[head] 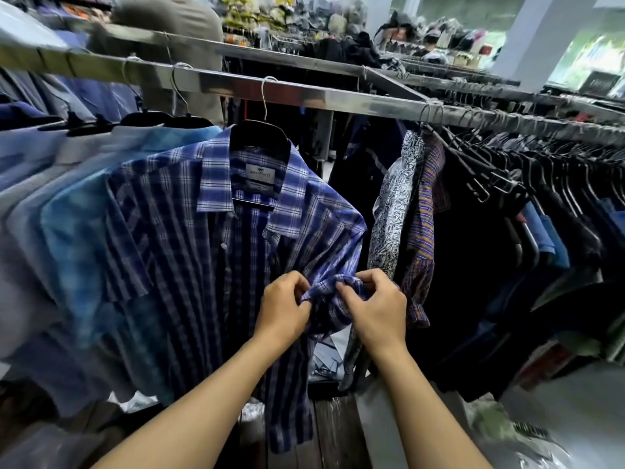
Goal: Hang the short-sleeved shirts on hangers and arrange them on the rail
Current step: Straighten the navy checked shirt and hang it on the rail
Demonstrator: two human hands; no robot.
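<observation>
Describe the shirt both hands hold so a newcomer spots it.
On the shiny metal rail, find the black plastic hanger near mid-frame. It carries a blue-and-white plaid short-sleeved shirt whose sleeve the left hand and right hand pinch. Unlike the paler blue shirts leftward, it shows a white collar label.

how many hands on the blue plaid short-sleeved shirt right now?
2: left hand and right hand both pinch the bunched sleeve of the blue plaid shirt, side by side. No others visible.

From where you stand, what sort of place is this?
Probably a clothing shop or market stall: a long metal rail crowded with shirts, a row of black hangers carrying dark clothes, and what look like bags piled behind. The left hand and right hand pinch a blue plaid shirt.
</observation>
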